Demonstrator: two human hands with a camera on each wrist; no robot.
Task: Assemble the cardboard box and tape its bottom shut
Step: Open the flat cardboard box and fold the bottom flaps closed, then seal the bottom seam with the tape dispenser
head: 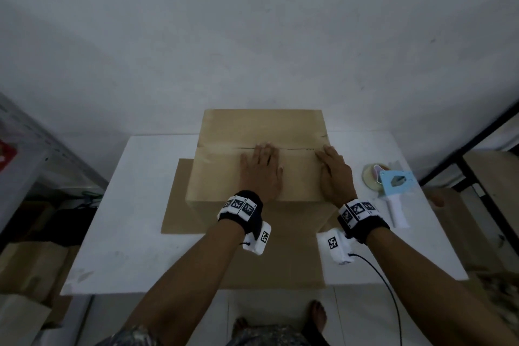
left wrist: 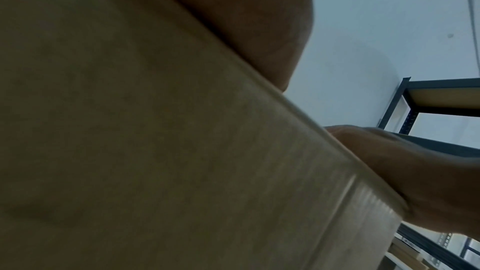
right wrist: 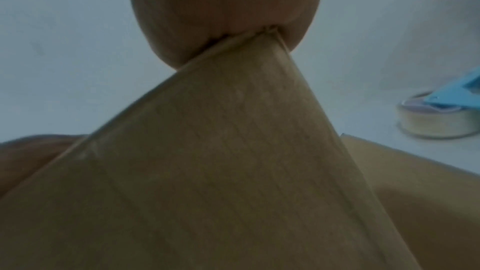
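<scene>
The cardboard box (head: 261,160) stood at the centre of the white table (head: 112,233), its upward face closed by two flaps that met along a dark seam (head: 295,148) running from nine to three o'clock. No tape was visible across that seam. The box rested on a flat sheet of cardboard (head: 179,199) that stuck out from under it toward nine and six o'clock.

The left hand (head: 261,173) lay palm down on the near flap, fingers straight and close together, their tips reaching the seam near its middle. The right hand (head: 334,174) lay flat at the box's three o'clock edge, fingers likewise straight and pointing toward twelve; in the right wrist view the heel of that hand (right wrist: 226,7) sat on the box's near corner. Neither hand curled around anything.

At three o'clock from the box, apart from it on the table, lay a tape dispenser (head: 393,185) with a light-blue frame, a white handle and a roll of clear tape (right wrist: 436,122).

Dark metal shelving (left wrist: 439,98) stood against the white wall.
</scene>
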